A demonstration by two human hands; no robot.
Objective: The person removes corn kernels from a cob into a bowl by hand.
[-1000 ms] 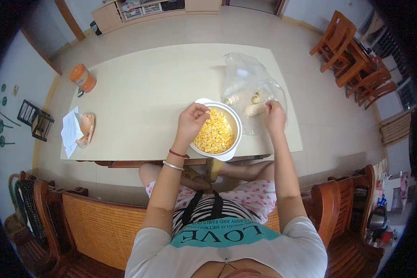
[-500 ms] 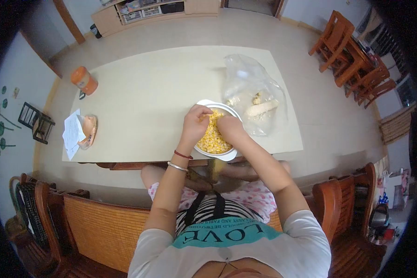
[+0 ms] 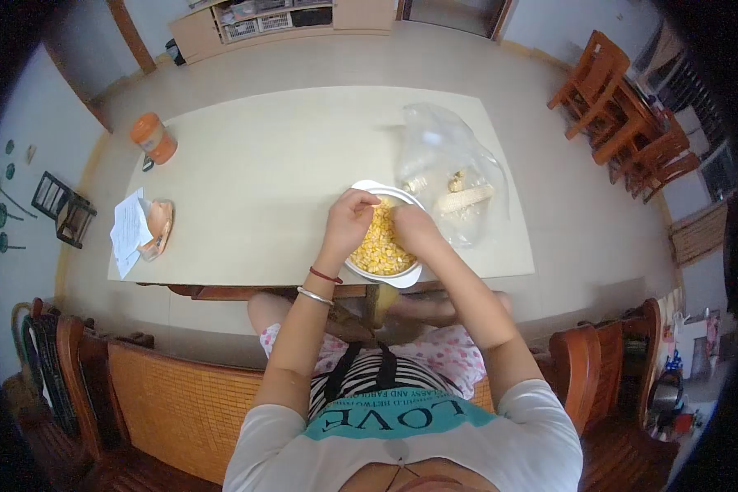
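A white bowl with side handles (image 3: 407, 279) stands near the table's front edge, filled with loose yellow corn kernels (image 3: 379, 246). Over its left rim is my left hand (image 3: 350, 220), fingers bent and thumb and fingertips pinched above the kernels. My right hand (image 3: 416, 230) reaches over the right side, closed, with its fingertips turned down into the bowl and largely hidden. Anything held in either pinch is too small or covered to make out. Just right of the bowl, a clear plastic bag (image 3: 435, 135) lies spread out with a stripped corn cob (image 3: 465, 198) and smaller cob pieces on it.
On the pale table (image 3: 262, 189), an orange-lidded jar (image 3: 154, 138) stands at the far left. Papers (image 3: 129, 230) and an orange-toned package (image 3: 159, 228) lie near the left edge. A wooden bench (image 3: 189, 398) is behind me; wooden chairs (image 3: 597, 78) stand at far right.
Both hands stay over the bowl with nearly the same grip; the right fingers have shifted slightly. The whole view has moved a little.
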